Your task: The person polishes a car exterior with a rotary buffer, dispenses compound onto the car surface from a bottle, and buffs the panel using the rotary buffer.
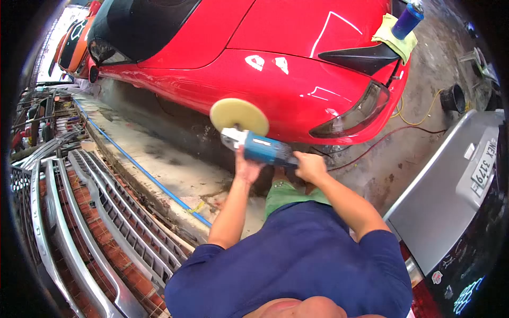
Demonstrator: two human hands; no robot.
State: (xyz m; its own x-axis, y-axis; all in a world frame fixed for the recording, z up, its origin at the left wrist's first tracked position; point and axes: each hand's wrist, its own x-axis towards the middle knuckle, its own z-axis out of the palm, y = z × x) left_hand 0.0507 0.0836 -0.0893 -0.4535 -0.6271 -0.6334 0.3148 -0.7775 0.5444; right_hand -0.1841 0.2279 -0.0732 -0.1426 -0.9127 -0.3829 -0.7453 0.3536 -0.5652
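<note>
A blue polisher point(264, 149) with a silver head and a round yellow foam pad point(239, 114) is held in front of my body. My left hand point(248, 167) supports it from below, near the silver head. At the rear end, my right hand point(311, 167) wraps round the dark grip. The pad faces the lower side of a glossy red car point(207, 85); whether it touches the paint I cannot tell. To the right of the pad is the car's dark lamp point(354, 114).
On the car's rear corner a dark blue can point(407, 21) stands on a yellow-green cloth point(396, 38). Several car grilles point(87, 233) lie at left, beside a blue pipe point(132, 161). A silver car panel point(432, 199) is at right. A red hose point(379, 143) crosses the floor.
</note>
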